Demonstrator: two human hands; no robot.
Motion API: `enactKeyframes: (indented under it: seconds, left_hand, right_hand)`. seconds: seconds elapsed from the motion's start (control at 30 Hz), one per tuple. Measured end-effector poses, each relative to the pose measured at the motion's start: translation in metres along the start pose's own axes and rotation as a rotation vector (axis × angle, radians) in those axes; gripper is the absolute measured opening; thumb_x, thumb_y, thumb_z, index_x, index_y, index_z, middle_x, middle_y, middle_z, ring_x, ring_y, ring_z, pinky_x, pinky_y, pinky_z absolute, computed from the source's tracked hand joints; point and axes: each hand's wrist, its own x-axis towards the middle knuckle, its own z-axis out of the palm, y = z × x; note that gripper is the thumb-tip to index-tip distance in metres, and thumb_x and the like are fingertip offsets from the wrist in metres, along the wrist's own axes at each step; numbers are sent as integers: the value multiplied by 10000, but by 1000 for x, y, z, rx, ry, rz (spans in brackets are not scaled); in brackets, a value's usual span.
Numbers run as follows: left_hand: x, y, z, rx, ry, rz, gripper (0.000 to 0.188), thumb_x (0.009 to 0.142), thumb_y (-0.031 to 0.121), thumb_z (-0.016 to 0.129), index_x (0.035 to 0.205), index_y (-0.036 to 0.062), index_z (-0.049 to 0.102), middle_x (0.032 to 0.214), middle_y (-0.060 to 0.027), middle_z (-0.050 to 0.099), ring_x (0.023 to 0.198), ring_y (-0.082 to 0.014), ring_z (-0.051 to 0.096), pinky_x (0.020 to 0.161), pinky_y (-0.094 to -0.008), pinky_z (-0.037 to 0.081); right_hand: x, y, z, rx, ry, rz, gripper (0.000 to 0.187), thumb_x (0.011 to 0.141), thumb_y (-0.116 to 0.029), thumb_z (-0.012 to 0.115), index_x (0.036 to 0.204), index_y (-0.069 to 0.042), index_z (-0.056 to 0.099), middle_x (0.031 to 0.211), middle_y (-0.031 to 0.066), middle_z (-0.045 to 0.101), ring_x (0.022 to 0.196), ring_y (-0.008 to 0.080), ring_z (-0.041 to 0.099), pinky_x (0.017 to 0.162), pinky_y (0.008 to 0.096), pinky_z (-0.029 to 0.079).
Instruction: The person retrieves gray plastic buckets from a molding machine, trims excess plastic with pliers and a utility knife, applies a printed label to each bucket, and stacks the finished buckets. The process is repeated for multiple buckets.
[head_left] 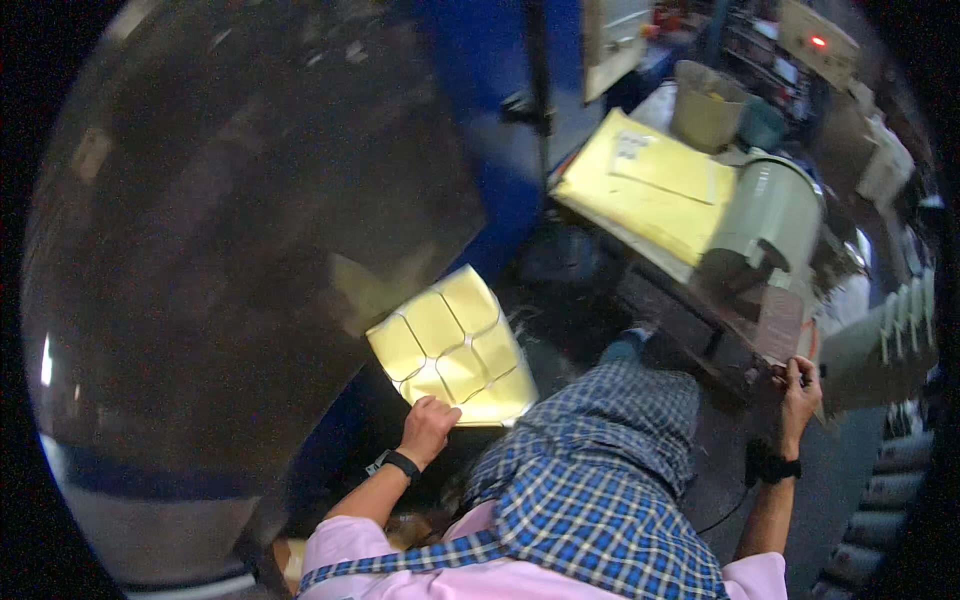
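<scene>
My left hand [430, 432] is closed on the lower edge of a yellow sheet [455, 345], thumb side up. Dark curved lines divide the sheet's face into several rounded panels, and it hangs tilted left of my lap. At the right, my right hand [800, 390] is raised with its fingers pinched together beside the corner of a dark bench [735, 365]. What those fingertips hold, if anything, is too small to make out. Just beyond them sits a flat pinkish piece [780, 322].
Further back, a stack of yellow sheets [640, 185] lies on the bench. Next to it stand a pale green cylinder [775, 210] and a beige bucket [706, 105]. A blue panel [485, 90] rises behind. My blue checked apron [600, 480] covers my lap.
</scene>
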Motion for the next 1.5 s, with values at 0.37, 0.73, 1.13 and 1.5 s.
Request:
enactKeyframes:
  seconds: [0.37,0.73,1.13,1.5]
  left_hand:
    - [-323,-10,104,-91,-971,-1468,310,806,246,560,1063,104,658,1140,-126,621,1058,-301,592,878,-423,465]
    - [-359,-13,116,-302,-701,-1622,447,845,361,500,1167,68,600,1210,-153,575,1137,-333,530,946,-476,416]
    - [106,82,-56,-1047,164,-23,305,847,171,572,1119,35,600,1091,-120,629,1004,-221,593,872,-321,452]
    - [238,181,-123,-1186,-414,168,70,765,39,642,825,16,614,777,-12,619,714,-79,560,667,-217,458]
  right_hand:
    - [5,-10,81,-68,-426,-218,187,923,-193,551,994,-26,594,850,10,586,722,92,555,647,232,447]
    - [-4,1,106,-157,-667,-362,126,908,-133,564,950,-15,581,770,2,567,683,81,535,601,218,433]
    - [-91,-85,96,-178,-671,-808,124,765,1,646,876,-50,623,974,104,650,875,263,626,769,334,498]
    - [-59,-88,54,-117,-740,-724,500,716,69,538,1196,-66,498,1355,155,425,1259,332,405,1026,401,366]
